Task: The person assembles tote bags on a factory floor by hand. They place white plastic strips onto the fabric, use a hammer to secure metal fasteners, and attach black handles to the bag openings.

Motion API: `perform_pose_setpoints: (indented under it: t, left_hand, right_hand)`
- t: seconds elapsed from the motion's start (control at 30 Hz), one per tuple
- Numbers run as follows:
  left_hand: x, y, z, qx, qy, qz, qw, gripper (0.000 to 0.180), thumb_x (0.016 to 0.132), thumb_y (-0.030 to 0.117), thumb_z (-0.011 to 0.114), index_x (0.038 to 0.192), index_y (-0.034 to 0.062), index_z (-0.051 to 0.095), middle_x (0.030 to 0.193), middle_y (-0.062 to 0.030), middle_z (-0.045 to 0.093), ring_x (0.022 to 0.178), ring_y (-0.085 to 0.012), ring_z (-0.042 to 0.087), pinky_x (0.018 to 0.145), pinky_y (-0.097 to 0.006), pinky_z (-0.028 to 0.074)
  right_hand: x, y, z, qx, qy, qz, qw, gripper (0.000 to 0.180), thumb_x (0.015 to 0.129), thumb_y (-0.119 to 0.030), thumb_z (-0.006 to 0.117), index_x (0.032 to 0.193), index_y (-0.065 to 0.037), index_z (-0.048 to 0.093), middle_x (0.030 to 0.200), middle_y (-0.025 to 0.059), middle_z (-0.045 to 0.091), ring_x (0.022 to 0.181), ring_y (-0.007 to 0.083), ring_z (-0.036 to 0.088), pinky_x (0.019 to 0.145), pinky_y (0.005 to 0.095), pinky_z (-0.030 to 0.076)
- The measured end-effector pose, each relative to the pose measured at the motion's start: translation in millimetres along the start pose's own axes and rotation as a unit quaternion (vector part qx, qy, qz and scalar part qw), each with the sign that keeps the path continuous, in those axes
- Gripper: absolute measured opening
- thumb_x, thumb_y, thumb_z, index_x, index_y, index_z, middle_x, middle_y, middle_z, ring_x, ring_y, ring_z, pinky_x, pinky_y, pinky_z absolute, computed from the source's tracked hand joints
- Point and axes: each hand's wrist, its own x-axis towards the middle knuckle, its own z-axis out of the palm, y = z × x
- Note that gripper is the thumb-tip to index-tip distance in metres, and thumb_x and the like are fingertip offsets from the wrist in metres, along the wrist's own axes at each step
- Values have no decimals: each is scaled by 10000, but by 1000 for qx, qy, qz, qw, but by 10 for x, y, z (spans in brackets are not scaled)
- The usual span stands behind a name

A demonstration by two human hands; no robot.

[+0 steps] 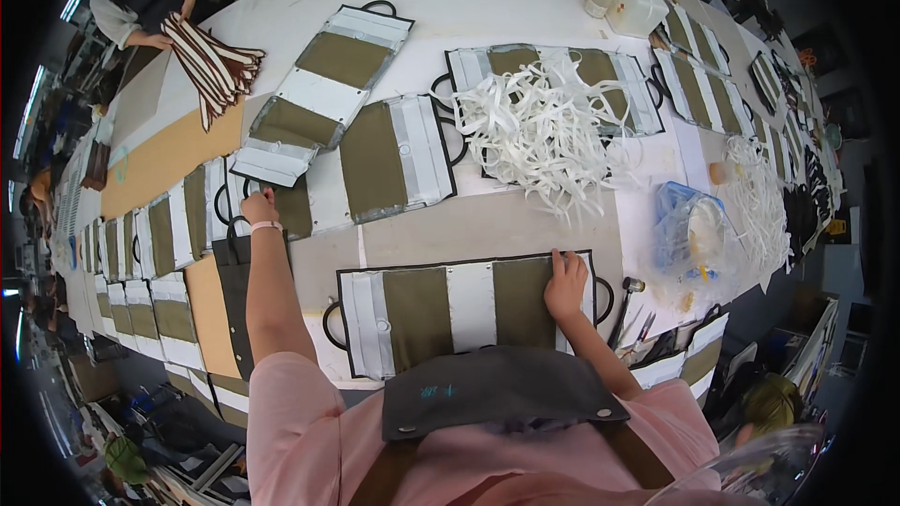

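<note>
In front of me lies a flat bag panel (472,307) with olive and white bands, black edging and a black loop handle at each end. My right hand (566,287) rests on its right olive band, fingers stretched to the far edge. Out to the left, my left hand (262,207) is closed at the near end of another olive-and-white bag panel (319,89), beside its black loop handle; the fingers partly hide the grip. That panel slants away from me, its near end bent over a further panel (375,164). A dark grey bag piece (234,295) lies beside my left forearm.
A heap of white ribbon strips (544,122) covers a panel at centre right. Right of it are a blue plastic bag (689,225), more strips (755,201) and a hammer (628,305). Panel rows (164,234) line the left. At the far left, another person holds striped strips (211,70).
</note>
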Motion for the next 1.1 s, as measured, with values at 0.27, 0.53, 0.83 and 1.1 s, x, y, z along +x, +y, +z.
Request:
perform_pose_setpoints:
  t: [0.27, 0.53, 0.83, 1.1]
  left_hand:
    - [-3553, 145, 273, 42, -313, 24, 948, 302, 917, 131, 531, 1208, 66, 484, 1131, -49, 557, 1045, -147, 505, 894, -314, 374]
    - [-6114, 1238, -125, -222, -819, 85, 522, 62, 876, 134, 611, 923, 96, 605, 999, -87, 603, 765, -224, 585, 573, -338, 433]
    - [-6384, 1305, -410, -172, -807, 125, 550, 75, 881, 158, 607, 940, 113, 618, 949, -26, 565, 758, -178, 568, 557, -303, 395]
    - [-5615, 847, -250, -10, -754, 165, 635, 129, 916, 86, 497, 988, 17, 579, 974, -133, 654, 891, -214, 605, 733, -336, 455]
  right_hand:
    - [-4, 28, -59, 34, 30, 2, 999, 459, 733, -19, 536, 1192, 10, 538, 1132, 191, 508, 1092, 372, 457, 945, 478, 364]
    - [-5, 292, -48, 43, 63, -76, 994, 293, 750, -85, 563, 1015, 39, 577, 1054, 156, 553, 1049, 327, 507, 924, 413, 408]
    - [-91, 461, -158, 178, 5, -103, 979, 216, 713, 0, 577, 924, -17, 620, 912, 144, 609, 892, 335, 564, 802, 439, 447]
    - [-542, 1257, -718, -14, -36, 316, 948, 280, 783, -112, 620, 1022, 5, 534, 883, 210, 625, 836, 397, 610, 731, 483, 477]
